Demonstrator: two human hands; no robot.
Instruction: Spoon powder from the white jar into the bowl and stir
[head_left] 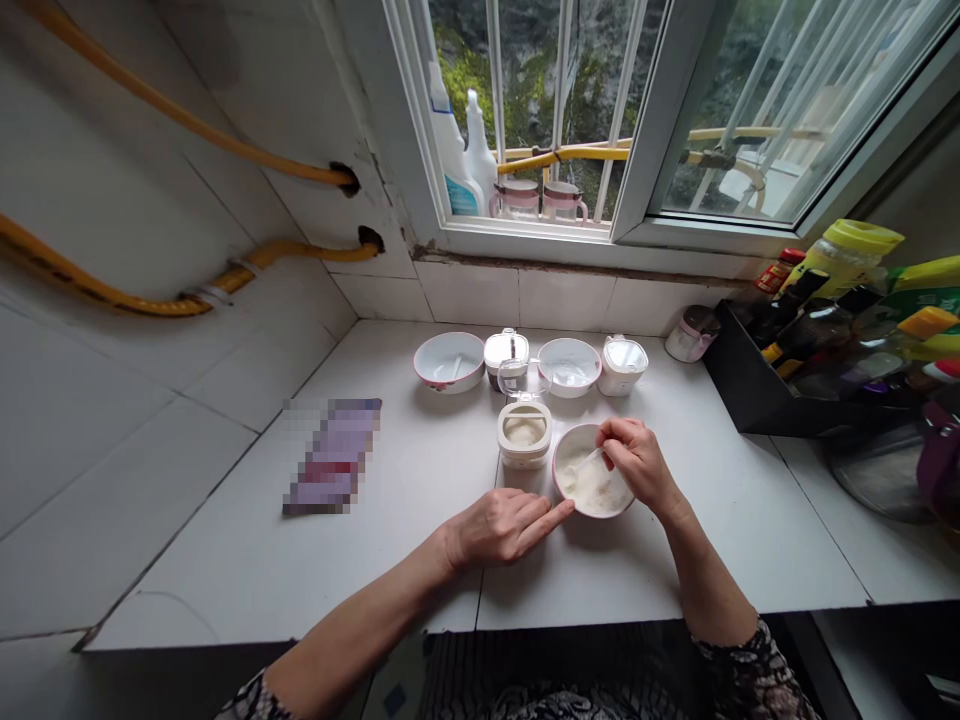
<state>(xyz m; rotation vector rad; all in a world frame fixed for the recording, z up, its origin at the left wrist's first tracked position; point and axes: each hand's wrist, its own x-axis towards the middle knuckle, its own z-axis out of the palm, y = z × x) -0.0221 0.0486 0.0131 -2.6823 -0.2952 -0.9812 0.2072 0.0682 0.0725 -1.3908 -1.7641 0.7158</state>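
Observation:
My right hand [634, 462] pinches a small whitish spoon [588, 460] whose tip is in a pink-rimmed bowl [556, 478] of white powder [600, 490]. With its index finger stretched to the bowl's lower left rim, my left hand [506, 525] holds nothing. Just left of the bowl stands a white container [523, 457] with its clear lid [525, 378] raised and pale powder inside. Behind are a white bowl [448, 365] with a spoon in it, a lidded jar with dark contents [506, 350], another white bowl [571, 368] and a closed white container [623, 366].
A blurred purple packet [337, 455] lies at the left. On the right, a black box [750, 385] holds several bottles, beside a small jar [692, 334]. Spray bottles [469, 165] and two glass jars stand at the window. The counter's front edge is close to my forearms.

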